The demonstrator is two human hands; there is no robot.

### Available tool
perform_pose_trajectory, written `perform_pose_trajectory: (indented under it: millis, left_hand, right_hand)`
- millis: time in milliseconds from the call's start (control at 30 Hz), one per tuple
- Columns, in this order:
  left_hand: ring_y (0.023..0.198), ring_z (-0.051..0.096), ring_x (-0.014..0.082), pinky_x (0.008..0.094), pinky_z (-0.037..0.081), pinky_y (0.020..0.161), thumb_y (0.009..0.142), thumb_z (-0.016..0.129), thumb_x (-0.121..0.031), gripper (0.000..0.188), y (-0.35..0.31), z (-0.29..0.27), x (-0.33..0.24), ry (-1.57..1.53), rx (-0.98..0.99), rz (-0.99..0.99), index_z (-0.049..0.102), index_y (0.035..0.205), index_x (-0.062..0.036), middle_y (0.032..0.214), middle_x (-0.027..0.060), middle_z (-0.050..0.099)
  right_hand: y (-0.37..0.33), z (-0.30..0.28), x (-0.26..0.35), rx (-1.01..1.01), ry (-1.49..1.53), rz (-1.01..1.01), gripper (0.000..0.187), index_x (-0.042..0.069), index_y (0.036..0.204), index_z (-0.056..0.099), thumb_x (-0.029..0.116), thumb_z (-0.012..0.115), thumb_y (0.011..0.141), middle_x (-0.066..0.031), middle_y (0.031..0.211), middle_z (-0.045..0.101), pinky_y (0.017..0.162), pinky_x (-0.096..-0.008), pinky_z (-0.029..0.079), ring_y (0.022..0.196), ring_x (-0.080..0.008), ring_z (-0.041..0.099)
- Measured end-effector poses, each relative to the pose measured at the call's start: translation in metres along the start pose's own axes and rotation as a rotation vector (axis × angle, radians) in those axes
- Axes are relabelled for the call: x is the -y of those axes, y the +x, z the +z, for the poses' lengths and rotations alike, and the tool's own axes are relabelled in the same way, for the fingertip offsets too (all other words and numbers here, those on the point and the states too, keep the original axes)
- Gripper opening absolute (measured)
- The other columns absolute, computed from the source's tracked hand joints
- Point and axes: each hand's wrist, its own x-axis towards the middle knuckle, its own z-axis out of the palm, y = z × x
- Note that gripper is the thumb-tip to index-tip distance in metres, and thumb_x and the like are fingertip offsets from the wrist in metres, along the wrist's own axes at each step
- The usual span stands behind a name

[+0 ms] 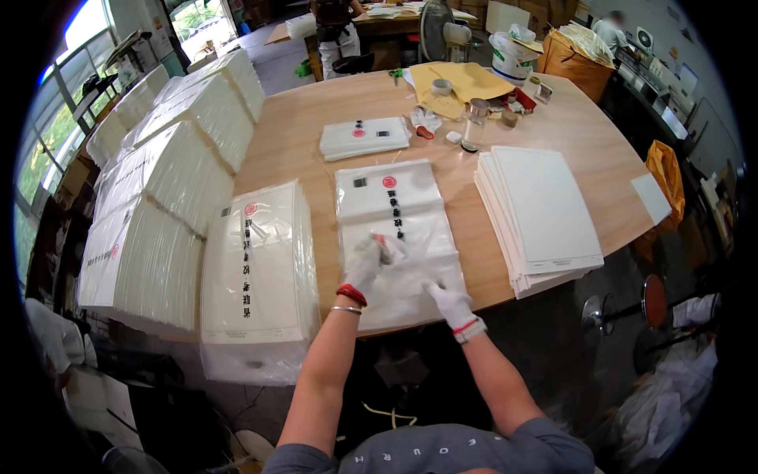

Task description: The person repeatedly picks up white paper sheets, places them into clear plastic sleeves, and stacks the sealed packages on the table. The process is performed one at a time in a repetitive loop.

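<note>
A stack of clear plastic bags [395, 205] with a red emblem and black print lies flat in front of me, near the table's front edge. My left hand [365, 265], in a white knit glove, is closed over the middle of the top plastic bag, its fingertips pinching up loose film. At the stack's lower right side, my right hand [452, 306], also gloved, has its fingers drawn together on the bag's film; its grip is partly hidden. Right of it stands a pile of white paper sheets [549, 209]. Left of it, bagged sheets [257, 276] lie piled.
Tall stacks of wrapped packs [158, 189] crowd the table's left side. Behind the bags lies a smaller folded bag pile [365, 138]. Farther back are a clear jar [475, 122], tape rolls, and yellow paper [466, 83]. A round stool [653, 301] stands right; other people work beyond.
</note>
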Motion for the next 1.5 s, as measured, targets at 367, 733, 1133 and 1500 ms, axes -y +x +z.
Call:
perform_pose_trajectory:
  millis: [367, 733, 1133, 1500]
  left_hand:
    - [0.070, 0.054, 0.0084, 0.0226, 0.044, 0.063, 0.086, 0.056, -0.008, 0.033, -0.034, 0.058, -0.082, 0.232, 0.169, -0.008, 0.048, 0.117, 0.0005, 0.085, 0.0040, 0.063]
    - [0.086, 0.057, 0.0307, 0.0402, 0.047, 0.072, 0.070, 0.072, -0.026, 0.053, -0.110, 0.045, -0.086, 1.063, -0.093, 0.622, 0.053, 0.113, -0.0019, 0.086, 0.0145, 0.062]
    - [0.073, 0.061, 0.0274, 0.0348, 0.049, 0.065, 0.074, 0.066, -0.010, 0.022, -0.168, 0.097, -0.067, 0.703, 0.089, 0.793, 0.059, 0.095, -0.0050, 0.081, 0.0114, 0.061]
    - [0.106, 0.050, 0.0164, 0.0279, 0.042, 0.090, 0.084, 0.052, -0.013, 0.053, -0.169, 0.126, 0.011, -0.059, 0.509, -0.351, 0.036, 0.132, 0.0008, 0.122, 0.0104, 0.050]
  right_hand:
    - [0.001, 0.046, 0.044, -0.219, -0.590, -0.676, 0.030, 0.002, 0.105, 0.051, 0.009, 0.060, 0.077, -0.0139, 0.091, 0.055, 0.075, -0.0430, 0.045, 0.087, -0.0345, 0.051]
    - [-0.071, -0.108, 0.066, -0.028, -0.620, -0.738, 0.033, 0.003, 0.106, 0.057, 0.022, 0.064, 0.080, -0.0160, 0.099, 0.061, 0.080, -0.0407, 0.047, 0.093, -0.0328, 0.058]
    - [-0.013, -0.242, 0.048, -0.493, -1.037, -0.830, 0.036, 0.008, 0.108, 0.053, 0.023, 0.064, 0.078, -0.0108, 0.078, 0.063, 0.064, -0.0408, 0.048, 0.074, -0.0325, 0.061]
    - [-0.192, -0.129, 0.117, 0.180, -0.678, -0.982, 0.024, 0.002, 0.085, 0.058, 0.026, 0.058, 0.085, -0.0109, 0.081, 0.061, 0.064, -0.0340, 0.051, 0.072, -0.0224, 0.062]
